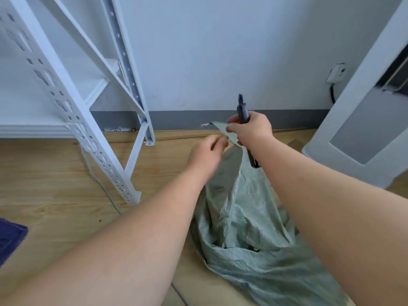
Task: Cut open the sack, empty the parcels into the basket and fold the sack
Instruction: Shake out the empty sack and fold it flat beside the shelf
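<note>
A green woven sack [245, 217] slumps on the wooden floor in front of me, its top pulled upward. My right hand [251, 129] grips a dark utility knife [241, 108], blade end pointing up, and also pinches the sack's raised top edge. My left hand [207, 155] hovers just left of that edge with fingers loosely curled and nothing held. A dark opening shows low in the sack; no parcels are visible. A corner of the dark blue basket [11, 239] shows at the left edge.
A white metal shelf rack [92, 138] stands at the left with its foot on the floor. A white cabinet-like unit [362, 129] leans in at the right. A wall socket [336, 72] with a cable sits on the grey wall behind.
</note>
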{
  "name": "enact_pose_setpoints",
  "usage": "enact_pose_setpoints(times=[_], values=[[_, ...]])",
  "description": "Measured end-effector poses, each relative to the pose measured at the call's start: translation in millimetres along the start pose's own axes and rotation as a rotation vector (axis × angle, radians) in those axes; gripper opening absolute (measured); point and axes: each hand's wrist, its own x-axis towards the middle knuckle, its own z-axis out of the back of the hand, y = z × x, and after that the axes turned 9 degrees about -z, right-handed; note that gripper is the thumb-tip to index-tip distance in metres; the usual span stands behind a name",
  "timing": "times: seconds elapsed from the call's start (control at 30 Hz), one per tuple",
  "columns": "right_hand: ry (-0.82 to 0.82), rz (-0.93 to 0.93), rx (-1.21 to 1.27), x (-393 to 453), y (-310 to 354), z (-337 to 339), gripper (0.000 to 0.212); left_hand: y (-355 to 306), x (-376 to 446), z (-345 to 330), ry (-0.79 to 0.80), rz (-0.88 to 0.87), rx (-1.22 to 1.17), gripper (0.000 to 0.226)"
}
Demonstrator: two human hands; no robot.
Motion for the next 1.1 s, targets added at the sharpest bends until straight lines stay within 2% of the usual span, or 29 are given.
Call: enact_pose_setpoints(times=[0.03,0.1,0.17,0.23,0.33,0.43,0.57,0.63,0.73,0.83,0.93,0.97,1.03,1.1], values=[[0.004,-0.001,0.011,1.6,4.9,3.2,0.012,-2.6,9.5,12.9,-0.065,0.046,0.0,0.022],[0.033,-0.047,0.03,0.2,5.5,3.5,0.01,-4.8,22.6,31.2,-0.091,0.179,-0.008,0.024],[0.091,-0.164,0.052,-4.0,-7.4,-4.8,0.015,-1.9,23.8,34.8,-0.036,0.28,0.045,0.033],[0.136,-0.289,0.07,-5.6,-34.2,-19.7,0.019,10.3,12.3,27.8,0.033,0.307,0.167,0.037],[0.195,-0.418,0.095,-12.0,-82.7,-45.5,0.023,52.6,-19.1,8.8,0.151,0.389,0.232,0.04],[0.262,-0.426,0.168,-15.0,-116.3,-71.7,0.026,99.7,-46.8,-7.6,0.174,0.48,0.198,0.045],[0.313,-0.328,0.005,-18.7,-130.6,-100.8,0.024,129.7,-65.8,-15.0,0.072,0.538,0.148,0.032],[0.298,-0.339,-0.024,-17.7,-133.6,-107.2,0.017,129.0,-64.6,-10.8,0.049,0.503,0.133,0.033],[0.219,-0.377,0.175,-10.8,-125.1,-105.1,0.015,112.5,-48.7,4.5,-0.014,0.458,0.066,0.034],[0.172,-0.217,0.275,-11.2,-103.6,-94.3,0.01,91.0,-24.5,20.4,-0.129,0.432,-0.053,0.039],[0.228,-0.088,0.245,-18.1,-81.6,-73.7,0.026,67.1,1.8,29.1,-0.267,0.437,-0.171,0.062],[0.26,-0.092,0.262,-18.7,-74.8,-64.6,0.024,58.7,10.3,31.7,-0.289,0.386,-0.132,0.071],[0.328,-0.122,0.338,-17.7,-60.7,-43.6,0.018,35.2,18.8,41.0,-0.31,0.228,0.185,0.088],[0.331,-0.105,0.347,-12.9,-46.8,-21.0,0.016,19.1,24.3,54.4,-0.3,0.022,0.498,0.086]])
